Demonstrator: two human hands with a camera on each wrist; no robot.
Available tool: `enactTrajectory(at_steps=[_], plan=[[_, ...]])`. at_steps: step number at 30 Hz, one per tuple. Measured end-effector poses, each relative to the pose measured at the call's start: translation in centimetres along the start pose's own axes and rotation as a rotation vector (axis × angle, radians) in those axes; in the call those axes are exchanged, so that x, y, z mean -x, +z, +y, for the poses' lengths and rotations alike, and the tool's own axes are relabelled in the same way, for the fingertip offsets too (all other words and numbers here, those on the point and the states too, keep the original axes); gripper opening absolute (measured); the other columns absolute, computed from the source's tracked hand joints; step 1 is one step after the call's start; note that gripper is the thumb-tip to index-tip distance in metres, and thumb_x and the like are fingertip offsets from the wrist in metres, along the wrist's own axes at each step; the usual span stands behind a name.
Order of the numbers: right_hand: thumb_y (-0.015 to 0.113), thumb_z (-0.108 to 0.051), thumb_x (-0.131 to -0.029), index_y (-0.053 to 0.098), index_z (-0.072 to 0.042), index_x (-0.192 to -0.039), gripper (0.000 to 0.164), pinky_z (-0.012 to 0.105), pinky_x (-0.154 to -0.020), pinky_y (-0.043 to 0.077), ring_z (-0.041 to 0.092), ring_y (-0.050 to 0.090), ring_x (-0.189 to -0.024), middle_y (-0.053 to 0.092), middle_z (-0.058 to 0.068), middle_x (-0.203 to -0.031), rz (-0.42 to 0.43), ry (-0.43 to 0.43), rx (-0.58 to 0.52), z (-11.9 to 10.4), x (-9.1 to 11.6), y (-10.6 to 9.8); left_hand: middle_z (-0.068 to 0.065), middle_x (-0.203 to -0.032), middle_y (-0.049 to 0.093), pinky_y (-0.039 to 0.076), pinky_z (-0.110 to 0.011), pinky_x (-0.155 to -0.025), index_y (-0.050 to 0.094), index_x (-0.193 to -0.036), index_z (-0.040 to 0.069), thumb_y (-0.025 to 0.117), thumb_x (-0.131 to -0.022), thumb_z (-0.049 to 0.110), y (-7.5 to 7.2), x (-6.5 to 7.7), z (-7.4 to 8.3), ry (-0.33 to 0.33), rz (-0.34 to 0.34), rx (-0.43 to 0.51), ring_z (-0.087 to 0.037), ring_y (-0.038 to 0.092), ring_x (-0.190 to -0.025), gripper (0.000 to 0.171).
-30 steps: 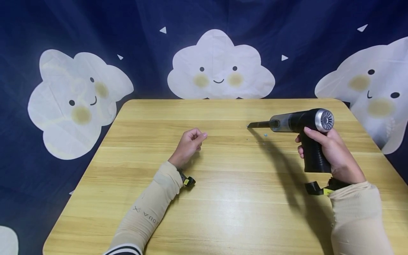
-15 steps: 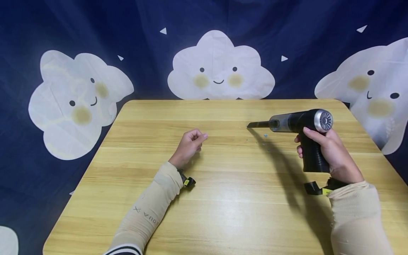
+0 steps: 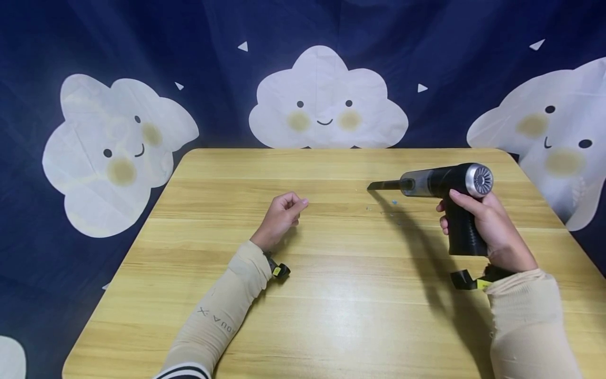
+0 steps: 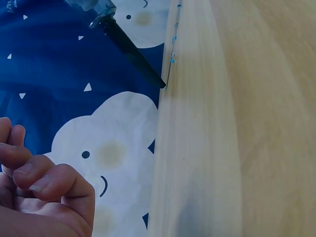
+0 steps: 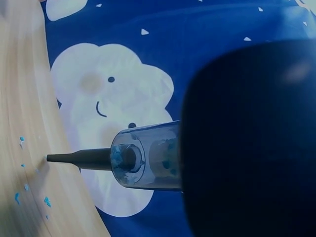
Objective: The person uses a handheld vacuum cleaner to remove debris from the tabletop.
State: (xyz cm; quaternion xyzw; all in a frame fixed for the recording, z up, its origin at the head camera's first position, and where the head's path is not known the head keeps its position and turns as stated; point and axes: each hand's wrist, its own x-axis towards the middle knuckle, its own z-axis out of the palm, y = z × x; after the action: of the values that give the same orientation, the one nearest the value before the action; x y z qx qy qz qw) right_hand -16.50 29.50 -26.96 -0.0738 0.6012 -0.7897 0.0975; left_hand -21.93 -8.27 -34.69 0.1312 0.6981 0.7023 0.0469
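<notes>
My right hand (image 3: pixel 492 226) grips the black handle of a handheld vacuum cleaner (image 3: pixel 450 179), thumb near its silver rear cap. The vacuum's narrow nozzle (image 5: pixel 84 158) points left, its tip right at the tabletop. Several small blue scraps (image 5: pixel 47 201) lie around the tip. Through the clear dust cup (image 5: pixel 148 155), more blue bits show in the right wrist view, where the dark body hides my hand. My left hand (image 3: pixel 280 218) rests over the middle of the table, fingers loosely curled and holding nothing; the left wrist view shows its bent fingers (image 4: pixel 54 182).
The wood-grain table (image 3: pixel 331 316) has rounded corners and ends at a dark blue curtain (image 3: pixel 218 95) printed with white clouds. Beige sleeves cover both forearms, and a small black device (image 3: pixel 280 271) sits at the left wrist.
The vacuum's body and my right hand have shifted slightly left, while the nozzle tip stays nearly in place. A tiny bluish bit at the tip earlier no longer shows there. My left hand stays still.
</notes>
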Motion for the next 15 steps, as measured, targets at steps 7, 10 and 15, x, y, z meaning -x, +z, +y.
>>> enactTrajectory(at_steps=[7,10,15], plan=[[0.043,-0.011,-0.102,0.044,-0.005,-0.119,0.019,0.031,-0.049,0.056,0.022,0.063,-0.057,0.067,0.007,-0.078,-0.017,-0.009,-0.021,0.16,-0.13,0.13,0.004,-0.06,0.038,0.028,-0.023,-0.048,0.041,-0.083,-0.017,0.056,-0.096,0.015,0.0,0.09,0.18,-0.008,-0.003,0.001,-0.01,0.034,-0.052,0.038],[0.042,-0.01,-0.102,0.045,-0.005,-0.119,0.019,0.03,-0.05,0.056,0.022,0.063,-0.057,0.067,0.007,-0.078,-0.031,-0.011,-0.029,0.19,-0.14,0.3,0.004,-0.061,0.038,0.029,-0.022,-0.048,0.041,-0.083,-0.016,0.056,-0.097,0.015,0.04,0.09,0.21,-0.009,0.0,-0.005,-0.011,0.034,-0.052,0.037],[0.042,-0.01,-0.102,0.046,-0.006,-0.117,0.017,0.029,-0.051,0.056,0.02,0.063,-0.056,0.068,0.007,-0.079,-0.046,-0.002,-0.036,0.35,-0.19,0.68,0.004,-0.06,0.038,0.029,-0.02,-0.047,0.042,-0.079,-0.011,0.056,-0.097,0.015,0.12,0.07,0.15,-0.006,0.008,-0.008,-0.011,0.034,-0.052,0.034]])
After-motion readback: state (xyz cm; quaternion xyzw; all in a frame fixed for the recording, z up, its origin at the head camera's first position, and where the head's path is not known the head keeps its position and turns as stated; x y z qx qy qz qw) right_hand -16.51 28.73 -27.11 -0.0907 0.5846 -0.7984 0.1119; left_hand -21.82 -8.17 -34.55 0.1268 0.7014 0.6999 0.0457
